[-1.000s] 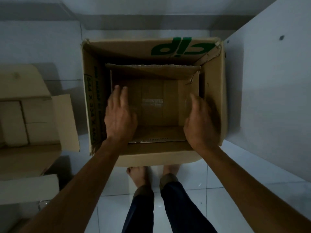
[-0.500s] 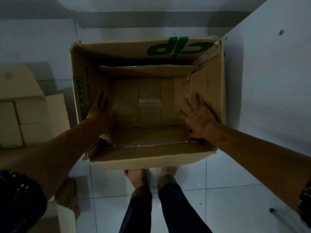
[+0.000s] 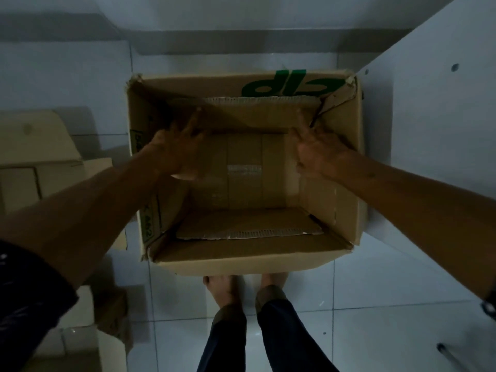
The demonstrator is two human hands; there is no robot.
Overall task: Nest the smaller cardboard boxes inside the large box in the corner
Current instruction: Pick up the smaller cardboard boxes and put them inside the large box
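Observation:
The large brown box with green lettering stands open on the tiled floor in the corner. A smaller open box sits nested inside it, its bottom taped. My left hand reaches in at the inner box's left side, fingers spread and stretched toward its far flap. My right hand mirrors it at the right side, fingers pointing at the same flap. Neither hand closes around anything that I can see.
Pale cardboard boxes lie on the floor to the left, and more cardboard sits at the lower left. A white panel stands to the right of the large box. My bare feet stand just before it.
Both hands have moved from the inner box's side walls forward to its far flap. The view has shifted slightly closer over the box.

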